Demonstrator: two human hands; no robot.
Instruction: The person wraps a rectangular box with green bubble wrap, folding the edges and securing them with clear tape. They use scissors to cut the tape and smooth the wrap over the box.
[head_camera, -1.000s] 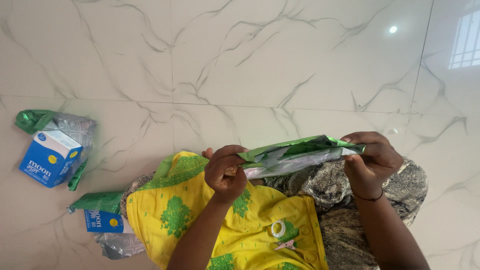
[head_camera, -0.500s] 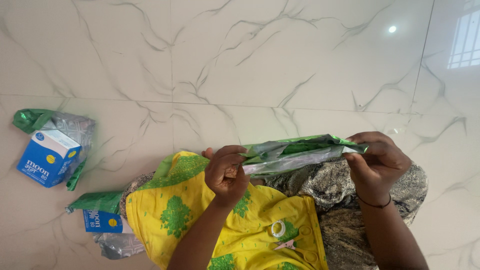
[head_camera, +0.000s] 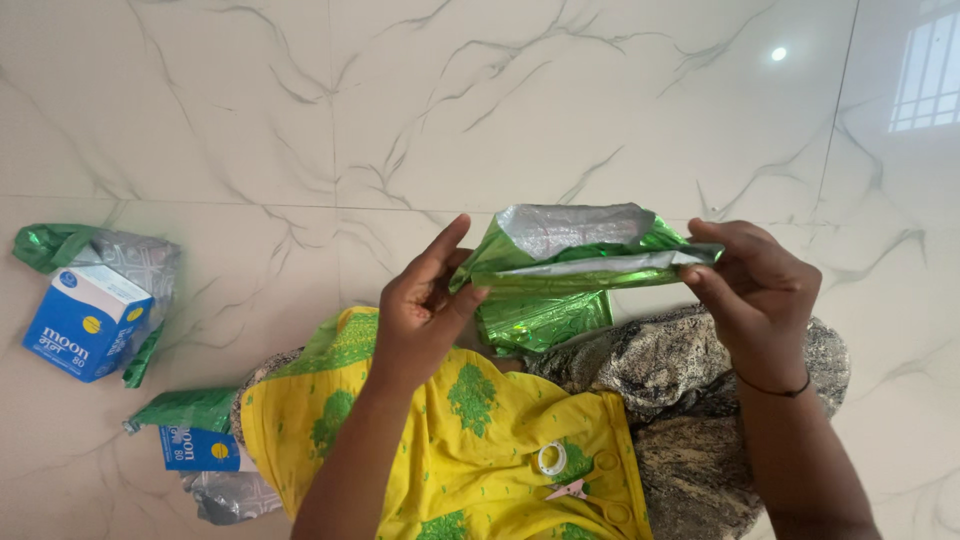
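Observation:
I hold a shiny green foil wrapping sheet (head_camera: 560, 275) with a silver inner side, stretched between both hands above my lap. My left hand (head_camera: 420, 310) pinches its left edge with the fingers partly spread. My right hand (head_camera: 755, 285) grips its right end, a thin dark band on the wrist. The sheet's top flap stands up and shows silver; a green part hangs down under it. My lap is covered by yellow cloth with green print (head_camera: 450, 440) and a dark patterned fabric (head_camera: 690, 400).
On the marble floor at the left lies a blue and white box (head_camera: 80, 320) on green foil. A second blue box (head_camera: 200, 450) lies half wrapped beside my knee. A roll of clear tape (head_camera: 552, 458) and yellow-handled scissors (head_camera: 600, 480) rest on my lap.
Both hands have lifted the foil sheet higher. It has unfolded, its silver flap now standing up, and my left fingers have spread.

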